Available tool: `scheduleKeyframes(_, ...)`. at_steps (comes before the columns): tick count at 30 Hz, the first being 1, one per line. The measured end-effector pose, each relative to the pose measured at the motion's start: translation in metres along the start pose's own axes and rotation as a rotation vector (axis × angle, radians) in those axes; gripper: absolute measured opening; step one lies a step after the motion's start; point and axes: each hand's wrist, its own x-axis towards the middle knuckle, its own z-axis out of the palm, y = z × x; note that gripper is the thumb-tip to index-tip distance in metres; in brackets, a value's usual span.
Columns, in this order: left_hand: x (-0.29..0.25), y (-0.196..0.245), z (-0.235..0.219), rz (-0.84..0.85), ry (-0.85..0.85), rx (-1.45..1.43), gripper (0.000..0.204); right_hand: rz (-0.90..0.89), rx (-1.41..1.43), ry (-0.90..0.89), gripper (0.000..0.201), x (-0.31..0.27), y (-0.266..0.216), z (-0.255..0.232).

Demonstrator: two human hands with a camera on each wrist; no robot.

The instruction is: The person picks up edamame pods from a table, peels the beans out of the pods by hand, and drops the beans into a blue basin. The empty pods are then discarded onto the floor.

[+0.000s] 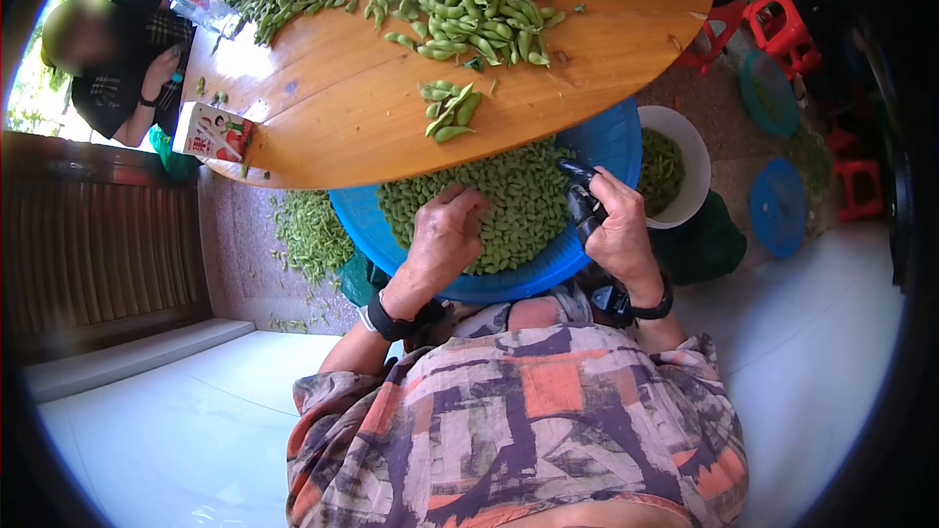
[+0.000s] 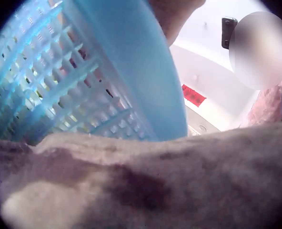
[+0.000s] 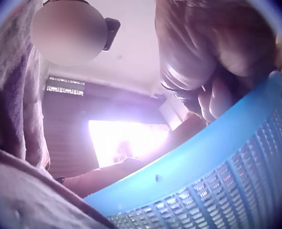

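Shelled green beans (image 1: 523, 200) fill a wide blue plastic basket (image 1: 367, 220), held close to the person's lap and partly under the table edge. Over the left part of the beans is the left hand (image 1: 445, 235), its fingers bent down toward them and the fingertips hidden. At the basket's right side is the right hand (image 1: 626, 240), with black coverings (image 1: 584, 207) on its thumb and a finger. In the right wrist view its bent fingers (image 3: 215, 101) show just above the basket rim (image 3: 193, 160). I cannot tell whether either hand holds a bean or pod.
Green bean pods (image 1: 479, 0) are heaped on the wooden table (image 1: 333, 108), with a few pods (image 1: 450, 112) near its edge. A drink carton (image 1: 210, 132) stands at left. Empty hulls (image 1: 313, 230) cover the floor. A white bucket (image 1: 694, 161) stands right. Another person (image 1: 108, 68) sits across.
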Motion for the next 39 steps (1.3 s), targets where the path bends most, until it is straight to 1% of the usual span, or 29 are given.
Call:
scheduleKeyframes(1, 0.000, 0.000, 0.000, -0.001, 0.001, 0.000, 0.010, 0.002, 0.009, -0.023, 0.046, 0.000, -0.002, 0.001)
scheduleKeyframes(3, 0.001, 0.001, -0.001, -0.388, -0.167, -0.560, 0.006, -0.003, 0.024, -0.056, 0.047, 0.000, -0.007, 0.007)
scheduleKeyframes(4, 0.002, 0.003, -0.002, -0.388, -0.166, -0.560, 0.006, -0.008, 0.039, -0.088, 0.048, 0.000, -0.008, 0.009)
scheduleKeyframes(6, 0.007, 0.009, -0.005, -0.521, -0.222, -1.192, 0.010, -0.010, 0.058, -0.104, 0.046, 0.002, -0.010, 0.013)
scheduleKeyframes(8, 0.009, 0.015, -0.008, -0.526, -0.217, -1.216, 0.011, 0.063, 0.228, -0.090, 0.042, 0.007, -0.016, 0.015)
scheduleKeyframes(9, 0.010, 0.017, -0.008, -0.532, -0.214, -1.243, 0.011, 0.063, 0.229, -0.088, 0.042, 0.008, -0.018, 0.018)
scheduleKeyframes(10, 0.010, 0.019, -0.008, -0.532, -0.216, -1.241, 0.011, 0.065, 0.301, -0.073, 0.040, 0.010, -0.019, 0.021)
scheduleKeyframes(11, 0.010, 0.020, -0.008, -0.503, -0.216, -1.232, 0.011, 0.067, 0.373, -0.057, 0.037, 0.011, -0.018, 0.022)
scheduleKeyframes(12, 0.010, 0.022, -0.008, -0.474, -0.216, -1.222, 0.012, 0.069, 0.373, -0.054, 0.037, 0.012, -0.016, 0.022)
scheduleKeyframes(14, 0.009, 0.024, -0.008, -0.478, -0.199, -1.268, 0.011, -0.018, 0.032, -0.116, 0.036, 0.014, -0.007, 0.024)
scheduleKeyframes(15, 0.009, 0.024, -0.008, -0.480, -0.175, -1.314, 0.011, -0.046, -0.043, -0.082, 0.035, 0.013, 0.000, 0.027)
scheduleKeyframes(16, 0.008, 0.023, -0.007, -0.480, -0.175, -1.313, 0.011, -0.047, -0.043, -0.081, 0.035, 0.011, 0.003, 0.024)
scheduleKeyframes(18, 0.008, 0.021, -0.008, -0.451, -0.191, -1.215, 0.011, 0.036, 0.109, -0.078, 0.037, 0.010, 0.001, 0.019)
scheduleKeyframes(19, 0.008, 0.025, -0.008, -0.450, -0.190, -1.213, 0.011, 0.055, 0.275, -0.090, 0.039, 0.008, -0.003, 0.017)
scheduleKeyframes(20, 0.009, 0.032, -0.006, -0.454, -0.190, -1.217, 0.013, 0.052, 0.274, -0.089, 0.039, 0.007, -0.007, 0.016)
scheduleKeyframes(22, 0.013, 0.043, -0.004, -0.451, -0.186, -1.222, 0.016, 0.112, 0.463, -0.104, 0.035, 0.008, -0.015, 0.018)
scheduleKeyframes(23, 0.015, 0.048, -0.004, -0.413, -0.173, -1.195, 0.018, 0.073, 0.346, -0.053, 0.035, 0.009, -0.016, 0.020)
scheduleKeyframes(24, 0.017, 0.052, -0.006, -0.376, -0.159, -1.169, 0.021, 0.066, 0.345, -0.054, 0.035, 0.010, -0.017, 0.015)
scheduleKeyframes(25, 0.021, 0.058, -0.012, -0.362, -0.127, -1.074, 0.019, 0.201, 0.345, -0.036, 0.031, 0.009, -0.019, 0.006)
scheduleKeyframes(26, 0.024, 0.058, -0.019, -0.358, -0.123, -1.072, 0.019, 0.336, 0.344, -0.017, 0.028, 0.008, -0.016, -0.004)
scheduleKeyframes(27, 0.028, 0.054, -0.030, -0.169, 0.005, -0.693, 0.017, 0.244, 0.393, 0.048, 0.020, 0.003, 0.000, -0.015)
scheduleKeyframes(28, 0.032, 0.048, -0.041, 0.014, 0.127, -0.309, 0.016, 0.195, 0.257, 0.219, 0.019, 0.005, 0.015, -0.020)
scheduleKeyframes(29, 0.038, 0.043, -0.051, 0.041, 0.222, -0.193, 0.015, 0.258, 0.126, 0.357, 0.019, 0.006, 0.022, -0.032)
scheduleKeyframes(30, 0.045, 0.037, -0.060, 0.068, 0.317, -0.076, 0.015, 0.164, -0.138, 0.462, 0.020, 0.010, 0.025, -0.045)
scheduleKeyframes(31, 0.053, 0.031, -0.068, 0.098, 0.362, 0.035, 0.011, 0.279, -0.362, 0.437, 0.025, 0.007, 0.028, -0.063)
scheduleKeyframes(32, 0.057, 0.026, -0.071, 0.099, 0.368, 0.037, 0.011, 0.176, -0.489, 0.501, 0.030, 0.007, 0.039, -0.072)
scheduleKeyframes(34, 0.063, 0.016, -0.072, -0.045, 0.230, 0.054, 0.009, 0.196, -0.523, 0.522, 0.031, 0.004, 0.045, -0.082)
scheduleKeyframes(37, 0.065, 0.012, -0.070, -0.046, 0.253, 0.084, 0.009, 0.192, -0.424, 0.479, 0.026, 0.002, 0.042, -0.080)
scheduleKeyframes(39, 0.067, 0.011, -0.069, -0.037, 0.266, 0.106, 0.009, 0.183, -0.393, 0.455, 0.028, 0.002, 0.042, -0.070)
